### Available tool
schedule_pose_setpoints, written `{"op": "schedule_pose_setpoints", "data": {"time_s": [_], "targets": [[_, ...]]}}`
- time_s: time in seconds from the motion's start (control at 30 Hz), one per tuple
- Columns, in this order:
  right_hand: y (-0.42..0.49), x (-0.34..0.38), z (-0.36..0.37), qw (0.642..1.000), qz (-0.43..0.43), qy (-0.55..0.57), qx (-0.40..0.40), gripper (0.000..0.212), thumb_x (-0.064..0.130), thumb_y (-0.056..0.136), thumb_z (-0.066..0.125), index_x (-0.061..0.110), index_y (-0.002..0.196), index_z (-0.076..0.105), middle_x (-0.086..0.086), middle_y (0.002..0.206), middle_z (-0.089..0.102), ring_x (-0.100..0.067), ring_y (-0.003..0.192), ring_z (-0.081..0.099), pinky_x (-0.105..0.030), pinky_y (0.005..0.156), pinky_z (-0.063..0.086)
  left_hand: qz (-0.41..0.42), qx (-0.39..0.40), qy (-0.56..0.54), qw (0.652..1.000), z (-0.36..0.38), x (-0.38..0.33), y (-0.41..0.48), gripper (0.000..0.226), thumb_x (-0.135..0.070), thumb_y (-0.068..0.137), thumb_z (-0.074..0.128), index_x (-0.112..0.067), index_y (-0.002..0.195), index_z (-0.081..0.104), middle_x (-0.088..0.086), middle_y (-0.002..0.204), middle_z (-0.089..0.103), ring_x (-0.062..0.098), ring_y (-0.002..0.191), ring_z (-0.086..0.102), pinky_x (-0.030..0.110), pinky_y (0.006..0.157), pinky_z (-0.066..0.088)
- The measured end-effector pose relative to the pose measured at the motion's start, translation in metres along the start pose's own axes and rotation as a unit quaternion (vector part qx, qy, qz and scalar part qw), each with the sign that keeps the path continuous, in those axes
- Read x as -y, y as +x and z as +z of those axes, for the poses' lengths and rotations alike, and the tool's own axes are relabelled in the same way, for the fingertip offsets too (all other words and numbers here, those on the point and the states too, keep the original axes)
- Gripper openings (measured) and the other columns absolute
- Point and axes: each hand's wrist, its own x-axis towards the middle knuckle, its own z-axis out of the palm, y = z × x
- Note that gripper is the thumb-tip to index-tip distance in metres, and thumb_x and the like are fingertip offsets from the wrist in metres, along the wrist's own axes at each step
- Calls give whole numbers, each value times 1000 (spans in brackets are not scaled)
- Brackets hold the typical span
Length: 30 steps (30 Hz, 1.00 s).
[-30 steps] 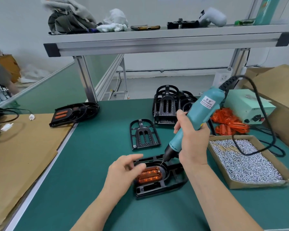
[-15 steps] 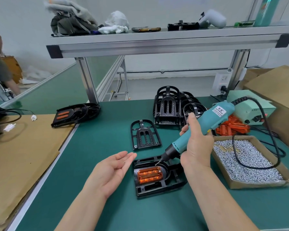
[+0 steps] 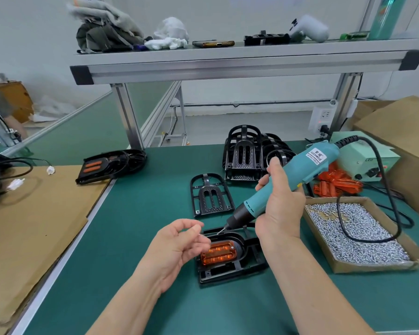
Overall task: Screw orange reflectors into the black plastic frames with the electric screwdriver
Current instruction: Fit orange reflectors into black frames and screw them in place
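R hand (image 3: 279, 204) wrapped round teal electric screwdriver (image 3: 300, 174); tool tilted, rear end up + to the right, bit pointing down-left. Bit tip sits at far edge of black frame (image 3: 230, 268), just beside L fingertips; can't tell if it touches. L hand (image 3: 179, 245) palm up, fingers loosely curled, thumb + forefinger tips close together over frame's left side; can't tell if anything small is pinched. Frame lies flat on green table (image 3: 131, 238) between both hands, orange reflector (image 3: 219, 252) seated in its recess, partly behind L fingers. Cardboard box of screws (image 3: 358, 233) just right of R hand. Pile of loose reflectors (image 3: 336, 186) beyond R hand. Single empty frame (image 3: 211, 194) beyond L hand; stack of frames (image 3: 247, 153) further back.
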Motion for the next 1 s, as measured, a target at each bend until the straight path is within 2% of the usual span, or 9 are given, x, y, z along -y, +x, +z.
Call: {"op": "schedule_pose_setpoints", "data": {"time_s": [0.1,0.17,0.27,0.37,0.47,0.57,0.73,1.0], "targets": [[-2,1,3,1000,9,9,4,24,30,87,77,20,90,55,8,57,60,-7,50,55,-18,52,48,-15,-14,-14,1000,3,1,0,19,-16,78,73,0,88,68,11,69,69,8,51,64,13,46,50],[-3,2,5,1000,10,8,7,25,31,87,77,20,91,55,6,58,60,-9,51,54,-18,53,48,-24,-20,-50,998,3,1,0,20,-16,70,75,1,80,72,10,67,67,7,49,62,12,45,50],[-4,3,6,1000,7,7,10,25,31,87,77,20,95,57,6,59,60,-9,53,55,-19,55,49,-39,-26,-91,995,2,1,0,14,-13,69,75,0,73,78,10,67,67,6,50,63,11,46,51],[-5,3,8,1000,4,10,10,24,30,87,77,22,96,56,6,59,60,-9,54,55,-23,60,50,-51,-17,-131,990,-2,0,0,15,-7,72,73,5,80,78,15,80,73,11,63,71,13,54,55],[-6,3,10,1000,3,13,10,24,30,87,77,21,95,56,6,59,60,-9,54,55,-24,60,50,-52,-1,-125,991,-3,-1,-2,20,5,68,69,10,86,76,23,89,73,19,74,75,16,60,57],[-7,2,12,1000,0,20,14,24,27,88,77,20,95,56,7,57,60,-7,51,55,-20,54,50,-53,-2,-108,993,-1,-1,-4,23,7,63,70,11,86,73,25,84,72,24,73,75,18,58,57],[-12,-1,15,1000,0,16,21,25,29,88,77,20,97,55,6,58,60,-8,53,56,-20,55,50,-64,8,-109,992,4,1,-5,11,6,65,71,3,73,78,23,82,73,24,70,75,19,56,58],[-15,-4,13,1000,-6,3,18,24,28,88,77,19,92,55,5,59,59,-8,52,55,-19,53,49,-70,11,-121,990,7,2,-8,13,7,66,71,6,78,75,25,85,72,25,70,75,20,54,58]]}}
